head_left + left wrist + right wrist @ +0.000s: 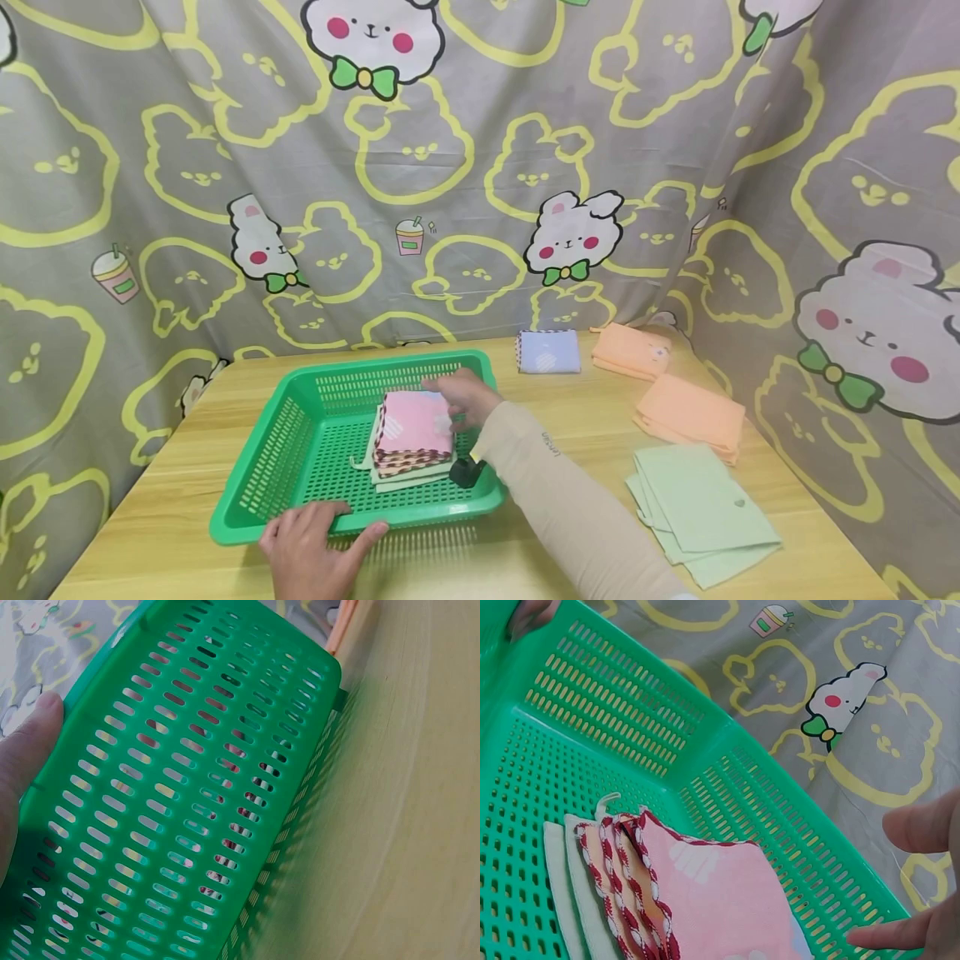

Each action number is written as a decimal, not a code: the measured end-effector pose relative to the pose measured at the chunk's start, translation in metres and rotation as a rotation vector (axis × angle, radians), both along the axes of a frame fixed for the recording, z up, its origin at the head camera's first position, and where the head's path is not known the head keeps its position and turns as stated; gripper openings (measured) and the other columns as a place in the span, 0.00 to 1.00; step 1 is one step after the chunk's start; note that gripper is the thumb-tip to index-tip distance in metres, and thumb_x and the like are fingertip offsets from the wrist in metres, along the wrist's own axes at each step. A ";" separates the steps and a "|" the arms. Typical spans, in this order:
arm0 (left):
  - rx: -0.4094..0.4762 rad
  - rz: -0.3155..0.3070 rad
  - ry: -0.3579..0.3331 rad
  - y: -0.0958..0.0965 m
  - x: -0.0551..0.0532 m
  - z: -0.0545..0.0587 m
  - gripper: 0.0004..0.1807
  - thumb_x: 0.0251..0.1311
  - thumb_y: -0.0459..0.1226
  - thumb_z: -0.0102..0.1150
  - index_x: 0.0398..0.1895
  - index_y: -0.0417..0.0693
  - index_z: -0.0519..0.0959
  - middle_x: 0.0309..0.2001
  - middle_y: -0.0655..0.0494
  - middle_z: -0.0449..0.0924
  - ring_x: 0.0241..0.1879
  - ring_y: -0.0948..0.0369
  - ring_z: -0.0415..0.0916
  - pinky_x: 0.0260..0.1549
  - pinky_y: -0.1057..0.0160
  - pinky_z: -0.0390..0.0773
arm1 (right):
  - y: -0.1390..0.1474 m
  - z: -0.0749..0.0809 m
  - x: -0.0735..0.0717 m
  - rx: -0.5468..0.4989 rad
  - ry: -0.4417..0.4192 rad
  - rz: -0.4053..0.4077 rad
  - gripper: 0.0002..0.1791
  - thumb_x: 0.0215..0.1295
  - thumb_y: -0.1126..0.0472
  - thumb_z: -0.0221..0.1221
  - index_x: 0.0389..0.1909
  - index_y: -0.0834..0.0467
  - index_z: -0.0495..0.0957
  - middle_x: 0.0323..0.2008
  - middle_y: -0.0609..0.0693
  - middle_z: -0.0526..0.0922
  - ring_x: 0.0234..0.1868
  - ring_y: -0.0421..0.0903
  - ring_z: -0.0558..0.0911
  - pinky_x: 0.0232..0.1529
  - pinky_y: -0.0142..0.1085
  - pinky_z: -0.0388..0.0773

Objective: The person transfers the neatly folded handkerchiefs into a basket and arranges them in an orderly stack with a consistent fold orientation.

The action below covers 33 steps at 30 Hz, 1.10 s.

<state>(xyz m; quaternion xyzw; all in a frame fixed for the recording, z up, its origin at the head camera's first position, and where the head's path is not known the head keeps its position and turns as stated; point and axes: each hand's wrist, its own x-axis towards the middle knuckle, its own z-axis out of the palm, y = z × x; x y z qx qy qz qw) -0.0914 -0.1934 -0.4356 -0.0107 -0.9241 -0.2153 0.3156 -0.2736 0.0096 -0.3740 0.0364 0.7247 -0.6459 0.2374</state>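
A green plastic basket (281, 442) stands on the table, its near rim gripped by my left hand (311, 546). In the left wrist view the thumb lies outside the basket's slotted wall (172, 780). Inside is a stack: a folded pink towel (408, 421) with red-and-white edging lies over a pale green towel (405, 483). A bit of blue shows at the pink towel's edge. My right hand (467, 396) is over the stack's right side. Its thumb and finger are spread apart in the right wrist view, with nothing held between them.
Right of the basket lie a folded blue towel (549, 352), two orange towels, one farther back (632, 350) and one nearer (693, 414), and a light green towel (697, 508). A patterned curtain (465, 167) hangs behind the wooden table (540, 442).
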 end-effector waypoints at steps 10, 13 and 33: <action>0.007 -0.014 0.019 0.000 0.000 -0.001 0.29 0.37 0.63 0.72 0.26 0.48 0.80 0.30 0.51 0.81 0.35 0.48 0.72 0.47 0.39 0.55 | 0.003 0.000 -0.001 -0.047 0.021 0.002 0.34 0.65 0.51 0.62 0.65 0.65 0.63 0.64 0.61 0.66 0.59 0.64 0.70 0.49 0.53 0.76; 0.008 -0.016 0.013 0.000 -0.001 0.000 0.28 0.37 0.63 0.72 0.26 0.48 0.80 0.30 0.51 0.81 0.35 0.48 0.72 0.48 0.39 0.55 | 0.003 0.003 -0.002 -0.074 0.032 -0.002 0.31 0.66 0.52 0.62 0.63 0.65 0.65 0.64 0.61 0.67 0.60 0.65 0.70 0.53 0.54 0.73; 0.007 -0.011 0.014 -0.001 0.000 0.001 0.28 0.37 0.63 0.72 0.26 0.48 0.80 0.30 0.51 0.81 0.35 0.47 0.72 0.47 0.39 0.55 | 0.038 0.025 -0.015 -0.154 0.156 0.016 0.21 0.72 0.60 0.54 0.60 0.66 0.69 0.64 0.62 0.67 0.63 0.63 0.69 0.59 0.52 0.69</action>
